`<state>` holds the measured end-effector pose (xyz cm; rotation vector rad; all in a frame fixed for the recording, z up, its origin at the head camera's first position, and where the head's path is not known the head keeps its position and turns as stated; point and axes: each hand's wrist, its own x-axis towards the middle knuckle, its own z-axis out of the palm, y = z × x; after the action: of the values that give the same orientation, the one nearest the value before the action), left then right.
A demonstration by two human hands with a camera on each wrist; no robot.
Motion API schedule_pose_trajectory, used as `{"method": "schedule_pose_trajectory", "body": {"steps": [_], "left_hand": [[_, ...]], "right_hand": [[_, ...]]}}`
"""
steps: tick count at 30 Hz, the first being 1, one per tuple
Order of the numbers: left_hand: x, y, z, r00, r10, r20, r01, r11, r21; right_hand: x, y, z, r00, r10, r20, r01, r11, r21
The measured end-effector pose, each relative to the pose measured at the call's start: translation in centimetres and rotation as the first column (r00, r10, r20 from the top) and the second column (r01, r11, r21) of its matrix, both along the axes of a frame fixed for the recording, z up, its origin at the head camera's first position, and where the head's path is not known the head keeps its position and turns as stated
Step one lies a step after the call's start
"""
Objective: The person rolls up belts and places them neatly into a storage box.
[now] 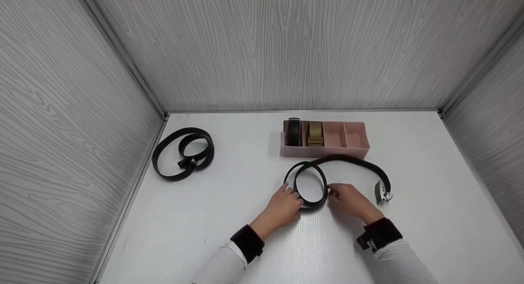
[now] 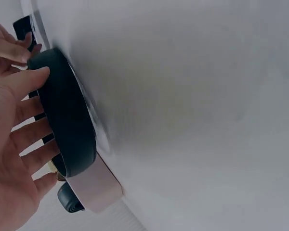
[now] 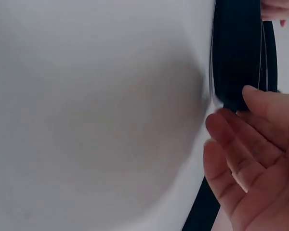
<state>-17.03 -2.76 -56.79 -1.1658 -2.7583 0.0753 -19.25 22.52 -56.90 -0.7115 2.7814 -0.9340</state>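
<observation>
From here, the left hand (image 1: 282, 206) hides the near-left stretch of the black coil (image 1: 313, 206), which in turn covers some of that hand's fingertips in the left wrist view. The silver buckle (image 1: 382, 193) is too small to read. Both sleeves (image 1: 223, 265) run off the head view's lower edge.

Right hand (image 3: 260, 159), lower right: thumb and fingertips at lower end of black belt (image 3: 237, 53), upper right. Left hand (image 3: 278, 10), cut off, top right corner. Dark strap (image 3: 202, 207) slanting from bottom edge. White table (image 3: 86, 120) across left.
</observation>
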Motion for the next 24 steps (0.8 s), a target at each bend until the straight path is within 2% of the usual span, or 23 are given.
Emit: {"method": "schedule_pose_trajectory", "body": {"steps": [4,8,10,14,18,20,24], "left_hand": [[1.2,1.0,-0.2,1.0,-0.012,-0.009,0.012,1.0,0.016],[1.9,1.4,-0.5,0.998,-0.031,-0.049,0.031,0.999,0.01],[2.1,1.3,-0.5,0.998,-0.042,-0.051,0.043,0.999,0.007],[2.2,0.3,0.0,0.997,-0.047,0.056,0.047,0.999,0.0],[2.3,-0.9,0.4,0.993,-0.016,0.121,0.019,0.999,-0.029],[2.4,-1.3,0.3,0.994,-0.017,0.106,0.021,0.999,-0.035],[2.5,-1.8,0.4,0.998,-0.06,0.023,0.06,0.998,-0.015]], "right_hand": [[0.2,-1.2,0.1,0.998,0.03,0.055,-0.028,0.999,-0.029],[0.1,-1.2,0.4,0.994,0.076,0.084,-0.072,0.996,-0.046],[0.0,-0.7,0.5,0.998,0.036,0.044,-0.035,0.999,-0.016],[-0.2,0.9,0.4,0.992,-0.106,-0.072,0.112,0.989,0.092],[-0.2,1.9,0.1,0.977,-0.152,-0.147,0.172,0.975,0.138],[-0.3,1.9,-0.1,0.976,-0.151,-0.155,0.172,0.977,0.13],[-0.2,1.6,0.0,0.98,-0.152,-0.131,0.166,0.981,0.102]]}}
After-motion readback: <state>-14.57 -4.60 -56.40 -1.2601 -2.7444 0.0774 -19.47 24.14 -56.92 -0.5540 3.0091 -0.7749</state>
